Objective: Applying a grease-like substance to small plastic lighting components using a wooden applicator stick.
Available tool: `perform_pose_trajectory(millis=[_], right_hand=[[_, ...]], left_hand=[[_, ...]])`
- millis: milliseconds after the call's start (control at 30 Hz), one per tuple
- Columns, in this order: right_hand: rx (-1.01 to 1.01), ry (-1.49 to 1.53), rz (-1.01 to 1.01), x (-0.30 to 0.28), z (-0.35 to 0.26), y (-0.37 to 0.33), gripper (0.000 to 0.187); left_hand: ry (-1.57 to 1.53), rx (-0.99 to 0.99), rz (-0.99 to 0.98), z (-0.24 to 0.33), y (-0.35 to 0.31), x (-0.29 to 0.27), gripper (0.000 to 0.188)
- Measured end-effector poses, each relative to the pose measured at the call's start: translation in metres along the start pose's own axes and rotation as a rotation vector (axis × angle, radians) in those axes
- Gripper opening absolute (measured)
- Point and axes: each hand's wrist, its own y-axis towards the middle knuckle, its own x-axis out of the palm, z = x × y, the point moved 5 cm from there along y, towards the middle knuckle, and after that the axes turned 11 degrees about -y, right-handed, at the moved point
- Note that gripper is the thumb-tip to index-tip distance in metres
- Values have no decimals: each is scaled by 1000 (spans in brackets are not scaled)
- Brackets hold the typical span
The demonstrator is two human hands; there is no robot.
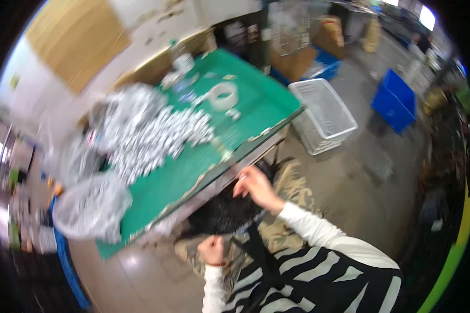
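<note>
My left hand (212,249) is curled into a fist above my lap, with a red band at its wrist. Whatever it may hold is hidden. My right hand (253,185) is at the front edge of the green-topped table (266,101), fingers bent together. A small pale speck shows at its fingertips, too blurred to name. On the table lies a large heap of small whitish-grey pieces (156,138). Beneath the table edge, between my knees, sits a dark container (222,211) with black contents. Camouflage trousers (292,188) cover my legs.
A tape roll (223,96) and a clear bottle (183,60) stand farther back on the table. A filled clear plastic bag (91,208) hangs at its left corner. Stacked white crates (324,115) and a blue bin (394,101) stand on the floor to the right.
</note>
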Motion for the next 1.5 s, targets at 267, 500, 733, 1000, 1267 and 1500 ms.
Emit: perform_pose_trajectory(millis=[267, 500, 733, 1000, 1267, 1500], right_hand=[[-112, -617, 336, -11, -21, 57, 15], [-229, -568, 426, -2, -9, 141, 13], [-221, -904, 584, -55, -25, 156, 18], [-286, -903, 474, -47, -12, 167, 16], [-292, -893, 514, -49, -12, 162, 19], [-382, -921, 546, -46, -7, 164, 20]], left_hand=[[-155, -139, -14, -26, -59, 4, 14], [-113, -105, 52, 6, -78, -10, 12], [-224, -175, -232, -25, -35, 17, 12], [-113, -155, -430, -2, 6, 39, 13], [-112, -170, -662, -75, -19, 42, 33], [-199, 10, -875, -71, -25, 59, 36]])
